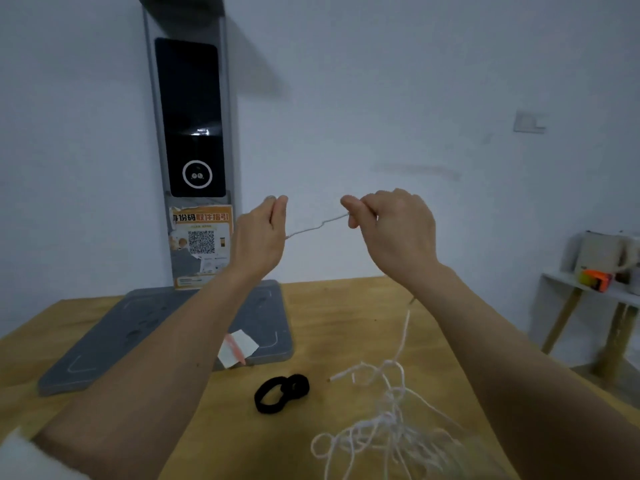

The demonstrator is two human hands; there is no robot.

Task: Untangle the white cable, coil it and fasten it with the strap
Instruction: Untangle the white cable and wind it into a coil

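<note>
Plain room, likely an office or parcel pickup point. Bare white wall with a switch plate; wooden desk; grey kiosk with dark screen and QR-code poster; white side shelf holding clutter.

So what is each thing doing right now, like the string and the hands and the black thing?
Left hand: raised, pinched shut on the white cable.
Right hand: raised, pinched shut on the white cable.
White cable: a short stretch held between the hands, the rest hanging to a tangled heap on the wooden table.
Black strap: lying loose on the table, untouched.
Screen on the grey stand: dark, with a white ring lit.
</note>
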